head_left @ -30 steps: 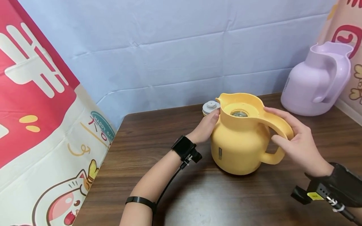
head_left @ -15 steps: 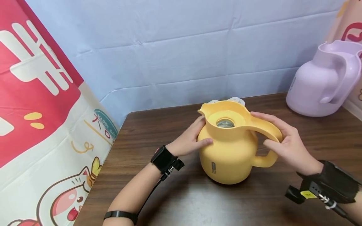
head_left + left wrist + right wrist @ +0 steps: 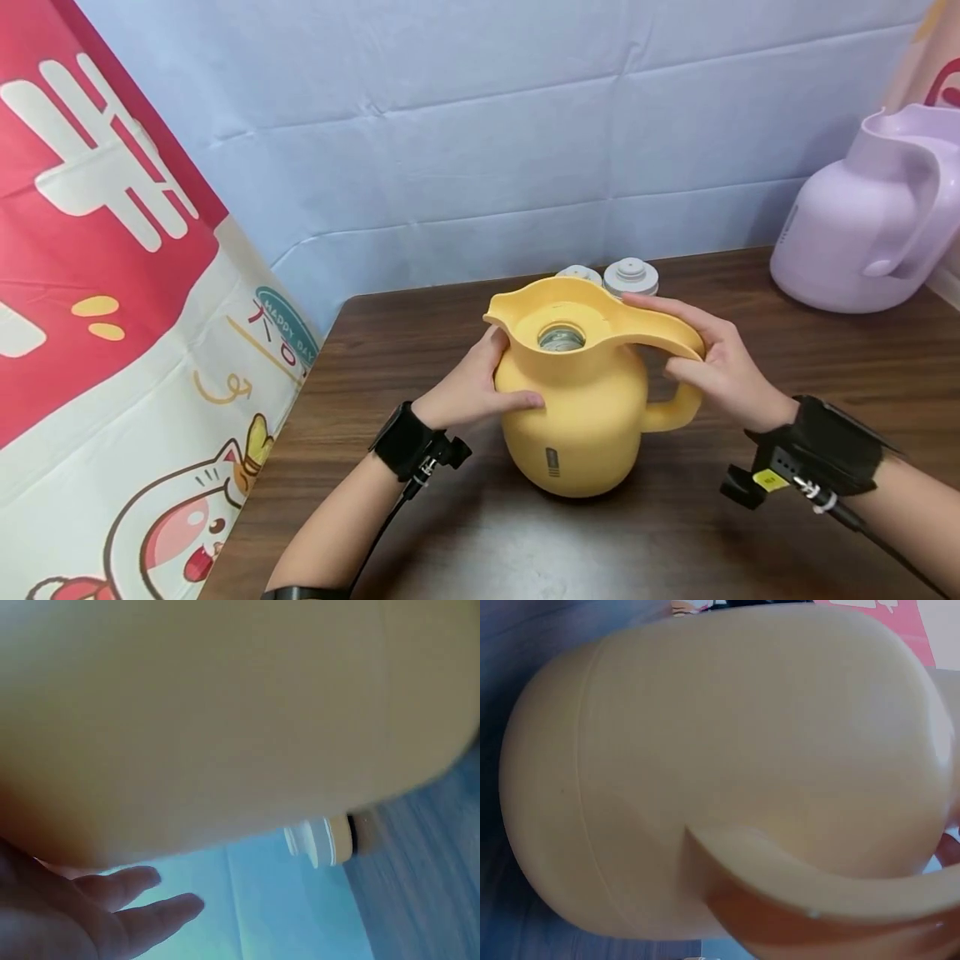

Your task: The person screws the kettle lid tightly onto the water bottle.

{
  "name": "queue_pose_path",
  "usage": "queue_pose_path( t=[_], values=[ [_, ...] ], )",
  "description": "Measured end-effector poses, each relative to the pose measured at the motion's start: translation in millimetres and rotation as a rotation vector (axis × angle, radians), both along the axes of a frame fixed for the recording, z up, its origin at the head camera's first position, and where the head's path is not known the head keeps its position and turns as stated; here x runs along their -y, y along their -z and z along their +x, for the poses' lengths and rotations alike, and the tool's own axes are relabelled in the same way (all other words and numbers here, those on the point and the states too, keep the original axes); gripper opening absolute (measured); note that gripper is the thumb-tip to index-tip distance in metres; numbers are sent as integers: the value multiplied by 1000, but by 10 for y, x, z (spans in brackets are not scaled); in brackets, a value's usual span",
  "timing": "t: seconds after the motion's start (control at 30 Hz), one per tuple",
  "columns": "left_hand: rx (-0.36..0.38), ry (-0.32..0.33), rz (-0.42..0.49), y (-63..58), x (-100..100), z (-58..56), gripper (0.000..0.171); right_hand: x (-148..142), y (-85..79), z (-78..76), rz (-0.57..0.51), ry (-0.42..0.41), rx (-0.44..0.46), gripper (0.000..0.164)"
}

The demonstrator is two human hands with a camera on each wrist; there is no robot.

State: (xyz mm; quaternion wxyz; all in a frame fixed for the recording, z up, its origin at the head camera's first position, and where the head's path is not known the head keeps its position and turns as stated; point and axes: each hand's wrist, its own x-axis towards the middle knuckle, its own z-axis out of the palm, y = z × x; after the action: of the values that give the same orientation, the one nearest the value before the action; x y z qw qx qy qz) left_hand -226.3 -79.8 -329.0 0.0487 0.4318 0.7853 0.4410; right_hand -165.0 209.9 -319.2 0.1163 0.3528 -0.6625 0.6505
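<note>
A yellow thermos jug (image 3: 577, 417) stands on the dark wooden table, its spout to the left and its round mouth uncovered. My left hand (image 3: 480, 379) holds the jug's left shoulder, thumb across the front and the other fingers mostly hidden behind. In the left wrist view, two fingertips (image 3: 169, 911) of this hand stick out past the yellow wall. My right hand (image 3: 720, 358) grips the top of the jug's handle (image 3: 671, 408), fingers over it and thumb on the near side. Behind the jug sit two white stoppers (image 3: 632, 277), the left one partly covered by the rim.
A lilac jug (image 3: 855, 225) of the same shape stands at the back right. Pale blue cloth (image 3: 450, 125) hangs behind the table, and a printed red and white cloth (image 3: 150, 350) hangs along the left edge.
The yellow jug has moved left and toward me with both hands on it. The left thumb now lies on its front. Both stoppers have come into view behind it.
</note>
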Motion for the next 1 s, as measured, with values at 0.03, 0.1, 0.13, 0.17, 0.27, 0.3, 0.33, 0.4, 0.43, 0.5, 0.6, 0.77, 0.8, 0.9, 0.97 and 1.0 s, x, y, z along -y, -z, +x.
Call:
queue_pose_path(
  t=[0.03,0.1,0.13,0.17,0.27,0.3,0.33,0.4,0.43,0.5,0.6,0.77,0.8,0.9,0.97,1.0],
  values=[
    [6,-1,8,3,15,19,92,12,-2,-15,3,-5,-1,74],
    [21,0,32,6,40,60,90,33,-6,-46,1,-13,2,75],
    [27,-4,44,6,49,82,89,44,-7,-63,-3,-18,-4,75],
    [27,-12,50,5,57,106,89,54,-6,-82,-17,-34,-11,75],
    [0,-36,53,6,68,166,93,74,-7,-126,-49,-63,-18,74],
    [-11,-47,48,6,71,187,96,79,-9,-137,-57,-73,-13,74],
    [-22,-59,42,4,76,208,98,83,-7,-151,-70,-91,-16,73],
    [-39,-72,36,-1,81,253,104,87,-7,-168,-87,-122,-2,72],
    [-43,-85,32,-3,85,278,106,90,-9,-174,-91,-135,8,72],
    [-45,-112,30,-11,86,330,109,94,-9,-183,-95,-152,30,73],
    [-43,-157,33,-23,88,381,112,103,-20,-226,-82,-159,17,72],
    [-41,-182,36,-28,82,410,111,42,-44,-267,-4,-166,29,67],
    [-38,-181,38,-27,79,409,111,12,-49,-276,8,-187,44,63],
    [-29,-174,42,-30,71,406,111,-88,-88,-339,12,-304,101,51],
    [-22,-171,46,-34,72,404,111,-138,-124,-440,-25,-419,97,42],
    [-20,-171,46,-37,76,404,111,-159,-147,-500,-31,-447,80,41]
  ],
)
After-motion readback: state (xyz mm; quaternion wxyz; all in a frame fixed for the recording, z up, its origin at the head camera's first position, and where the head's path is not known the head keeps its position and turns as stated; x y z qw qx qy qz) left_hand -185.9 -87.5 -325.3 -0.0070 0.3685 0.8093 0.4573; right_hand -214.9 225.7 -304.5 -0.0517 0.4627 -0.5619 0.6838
